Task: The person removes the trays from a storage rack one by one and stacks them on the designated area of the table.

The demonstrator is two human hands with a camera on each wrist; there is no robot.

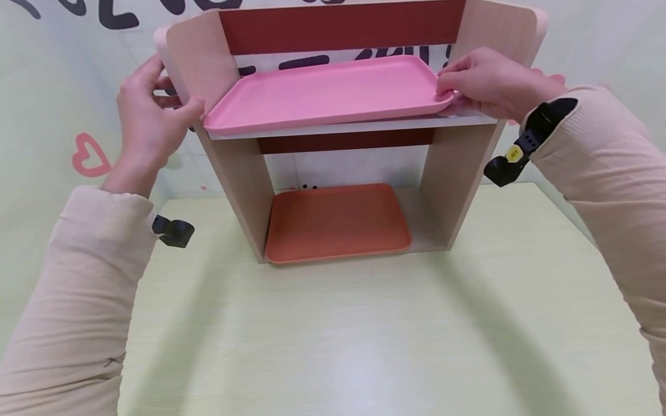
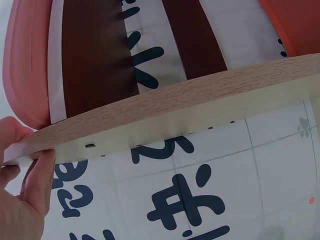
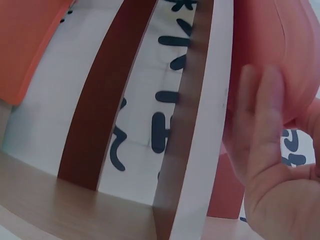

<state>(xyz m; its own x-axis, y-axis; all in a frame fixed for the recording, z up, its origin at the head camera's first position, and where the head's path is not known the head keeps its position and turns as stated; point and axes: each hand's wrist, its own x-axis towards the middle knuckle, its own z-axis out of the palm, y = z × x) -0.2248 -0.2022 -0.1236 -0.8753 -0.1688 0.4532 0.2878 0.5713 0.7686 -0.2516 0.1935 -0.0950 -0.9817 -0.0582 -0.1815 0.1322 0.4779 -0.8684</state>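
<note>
A pink tray [image 1: 333,92] lies on the upper board of a small wooden shelf unit [image 1: 236,173], its right end slightly raised. My right hand [image 1: 481,81] holds that tray by its right front corner. In the right wrist view, fingers [image 3: 270,115] of this hand reach under the tray [image 3: 295,45], beside the white board edge. At the unit's left side panel, my left hand [image 1: 153,115] grips the front edge between thumb and fingers. The left wrist view shows the left hand [image 2: 27,195] on this panel [image 2: 165,102], close to the pink tray's end [image 2: 27,65].
An orange tray [image 1: 338,222] lies flat in the lower compartment. The unit stands at the back of a pale table [image 1: 333,329]. Behind it hangs a white wall covering [image 1: 598,40] with black lettering and pink hearts. Dark red boards [image 1: 343,26] cross the unit's back.
</note>
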